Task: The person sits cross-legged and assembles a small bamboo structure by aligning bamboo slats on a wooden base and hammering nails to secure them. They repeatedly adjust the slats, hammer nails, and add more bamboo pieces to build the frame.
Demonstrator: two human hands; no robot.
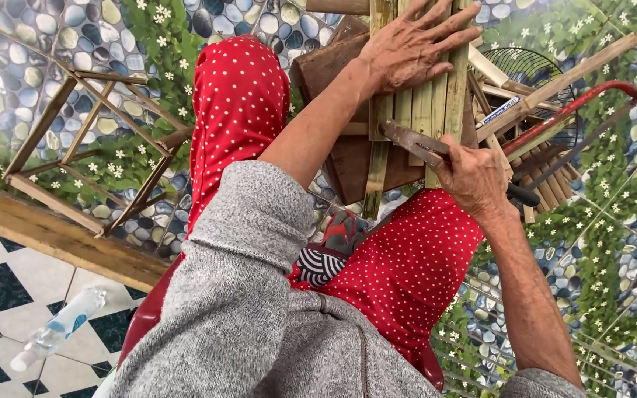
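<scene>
The floor (pixel 613 243) here is covered with a sheet printed with round pebbles, green leaves and small white flowers, and at the lower left it changes to white tiles (pixel 9 295) with dark diamonds, with a wooden beam (pixel 60 236) between the two. A clear plastic bottle (pixel 57 329) lies on the tiles. On the pebble sheet at the left stands a frame (pixel 97 147) made of thin sticks, and at the upper right there is a fan (pixel 532 70) lying behind a heap of bamboo pieces (pixel 547 92) and a red metal bar (pixel 576 107). The person sits with knees in red trousers with white dots (pixel 237 103) and wears a grey sweater (pixel 237 295). Between the knees a set of green bamboo slats (pixel 436 99) stands upright against a dark wooden block (pixel 333 70). The left hand (pixel 411 48) lies flat and spread on the top of the slats and presses them to the block. The right hand (pixel 473 177) is closed around the handle of a knife (pixel 414 144), just beside the lower part of the slats; the blade points left and touches the slats below the left hand. A sandal (pixel 344 228) is seen low between the legs.
</scene>
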